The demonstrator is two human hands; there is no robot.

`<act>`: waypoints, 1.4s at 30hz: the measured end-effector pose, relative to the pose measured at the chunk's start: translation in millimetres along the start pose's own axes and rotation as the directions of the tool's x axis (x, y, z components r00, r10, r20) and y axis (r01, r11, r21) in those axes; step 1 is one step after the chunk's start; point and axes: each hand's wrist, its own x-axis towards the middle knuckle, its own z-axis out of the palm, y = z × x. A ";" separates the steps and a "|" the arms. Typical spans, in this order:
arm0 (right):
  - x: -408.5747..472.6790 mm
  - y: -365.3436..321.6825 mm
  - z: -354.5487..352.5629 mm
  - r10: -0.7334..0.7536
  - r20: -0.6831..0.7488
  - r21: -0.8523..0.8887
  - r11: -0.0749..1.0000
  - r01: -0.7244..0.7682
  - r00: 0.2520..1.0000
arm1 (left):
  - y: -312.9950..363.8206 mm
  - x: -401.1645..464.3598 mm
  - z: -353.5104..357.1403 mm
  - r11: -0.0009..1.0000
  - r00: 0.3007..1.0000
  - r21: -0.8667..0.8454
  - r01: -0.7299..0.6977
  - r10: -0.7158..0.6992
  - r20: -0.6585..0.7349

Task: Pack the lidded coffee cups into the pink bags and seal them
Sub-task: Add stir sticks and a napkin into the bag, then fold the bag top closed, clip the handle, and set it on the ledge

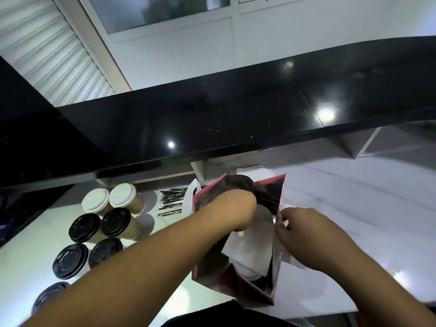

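Pink bag [236, 286] standing open on white counter [354, 208]. Left hand [238, 211] reaching inside, fingers hidden, grip unclear. Right hand [299, 228] pinching bag's right rim. 6 lidded cups [103, 223] sitting left, straws [171, 201] behind, black shelf [212, 119] overhanging.

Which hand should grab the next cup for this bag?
Left, probably. The left hand is nearer the remaining cups on its side; the right hand is holding the pink bag rim open.
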 end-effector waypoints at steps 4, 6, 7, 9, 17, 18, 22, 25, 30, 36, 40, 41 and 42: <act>-1.4 1.8 -3.7 0.024 -0.001 -0.021 0.999 -0.024 1.000 | 0.2 -39.0 -0.7 0.995 0.988 -0.045 -0.093 0.087 -0.131; 0.4 -1.1 -10.7 0.027 -0.040 -0.062 0.998 -0.029 0.999 | -2.5 -69.4 8.6 0.973 0.973 -0.118 -0.198 0.181 -0.142; 3.2 -4.1 -15.0 0.010 -0.090 -0.087 0.996 -0.018 0.996 | -5.3 -85.2 13.7 0.961 0.968 -0.146 -0.235 0.218 -0.121; 13.2 -14.3 -26.3 -0.071 -0.230 -0.131 0.991 0.042 0.971 | -10.7 -109.7 24.3 0.944 0.965 -0.200 -0.261 0.246 -0.095; 86.8 -60.4 -33.3 -0.295 -0.016 -0.434 0.863 0.259 0.955 | -14.9 -118.3 54.7 0.974 0.972 0.077 -0.214 0.220 -0.086; 89.8 -61.6 -32.1 -0.263 0.020 -0.454 0.857 0.243 0.965 | -19.5 -120.5 56.0 0.975 0.972 0.073 -0.208 0.215 -0.094; 92.0 -54.7 -33.2 -0.134 0.022 -0.446 0.885 0.130 0.991 | -55.4 -129.5 68.8 0.984 0.958 0.050 -0.169 0.176 -0.224; 86.8 -42.9 -34.6 -0.089 0.012 -0.424 0.902 0.085 0.996 | -97.3 -136.2 81.6 0.983 0.906 0.088 -0.163 0.185 -0.381; 65.5 -34.4 -26.9 -0.066 0.036 -0.321 0.944 0.074 0.997 | -154.6 -134.0 92.0 0.979 0.830 0.060 -0.197 0.199 -0.521; 38.8 -41.8 -6.5 -0.008 0.011 -0.070 0.998 0.009 1.000 | -190.7 -128.2 92.0 0.984 0.786 0.031 -0.175 0.159 -0.597; 30.3 -49.1 7.6 -0.010 -0.070 0.012 1.000 0.011 0.998 | -194.9 -125.4 97.2 0.988 0.762 0.011 -0.157 0.128 -0.634; 28.3 -50.6 10.4 -0.010 -0.102 0.035 0.999 0.014 0.995 | -194.0 -125.7 99.4 0.986 0.749 -0.021 -0.164 0.111 -0.654; 26.0 -52.1 12.4 -0.005 -0.136 0.066 0.998 0.014 0.991 | -192.5 -127.2 102.4 0.978 0.727 -0.091 -0.187 0.076 -0.682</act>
